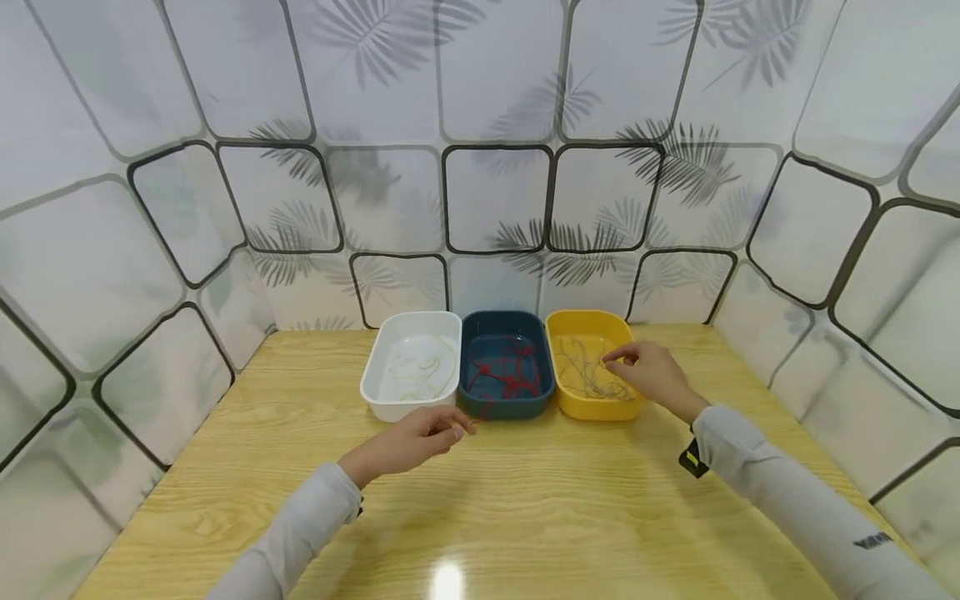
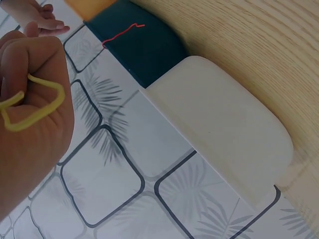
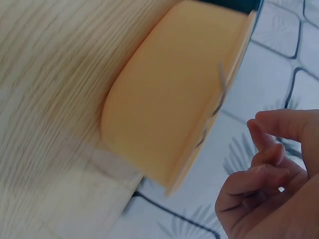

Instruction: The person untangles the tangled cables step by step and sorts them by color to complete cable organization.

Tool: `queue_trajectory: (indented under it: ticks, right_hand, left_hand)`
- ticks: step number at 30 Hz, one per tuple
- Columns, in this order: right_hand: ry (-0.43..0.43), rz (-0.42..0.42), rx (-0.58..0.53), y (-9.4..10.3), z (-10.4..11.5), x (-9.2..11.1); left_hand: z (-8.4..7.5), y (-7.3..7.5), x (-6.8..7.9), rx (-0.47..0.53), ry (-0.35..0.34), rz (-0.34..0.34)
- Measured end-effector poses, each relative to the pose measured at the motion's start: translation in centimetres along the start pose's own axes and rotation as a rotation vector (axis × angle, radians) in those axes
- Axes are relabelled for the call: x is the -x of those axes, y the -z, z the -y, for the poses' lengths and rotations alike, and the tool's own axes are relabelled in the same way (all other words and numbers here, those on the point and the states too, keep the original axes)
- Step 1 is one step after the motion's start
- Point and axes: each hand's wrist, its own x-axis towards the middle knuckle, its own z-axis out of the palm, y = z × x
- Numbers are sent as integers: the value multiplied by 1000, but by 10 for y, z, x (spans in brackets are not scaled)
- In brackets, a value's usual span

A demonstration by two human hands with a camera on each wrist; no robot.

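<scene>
In the left wrist view, a bent yellow strand (image 2: 37, 119) loops from the curled fingers of my left hand (image 2: 37, 94), which grips it. In the head view that left hand (image 1: 416, 440) hovers just in front of the white bin (image 1: 381, 410) and the dark blue bin (image 1: 510, 410). My right hand (image 1: 651, 372) is above the right side of the yellow bin (image 1: 592, 410), which contains tangled grey strands (image 1: 592, 383). In the right wrist view, the right hand's (image 3: 274, 172) thumb and forefinger tips come together; I see no strand between them, though a thin one could be hidden.
Pale yellow strands (image 1: 423, 367) lie in the white bin, red strands (image 1: 510, 383) in the blue one. One red strand (image 2: 122, 35) hangs over the blue bin's front wall. A grey strand (image 3: 219, 102) crosses the yellow bin's rim. Patterned curtains (image 1: 495, 200) enclose the wooden table (image 1: 517, 517).
</scene>
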Motion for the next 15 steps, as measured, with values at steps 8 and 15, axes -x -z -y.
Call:
queue_trajectory:
  ticks: [8, 15]
  right_hand:
    - [152, -73, -143, -22, 40, 19]
    - [304, 45, -321, -39, 99, 54]
  left_hand:
    - [-5, -7, -2, 25, 83, -101]
    - [-13, -13, -11, -16, 61, -135]
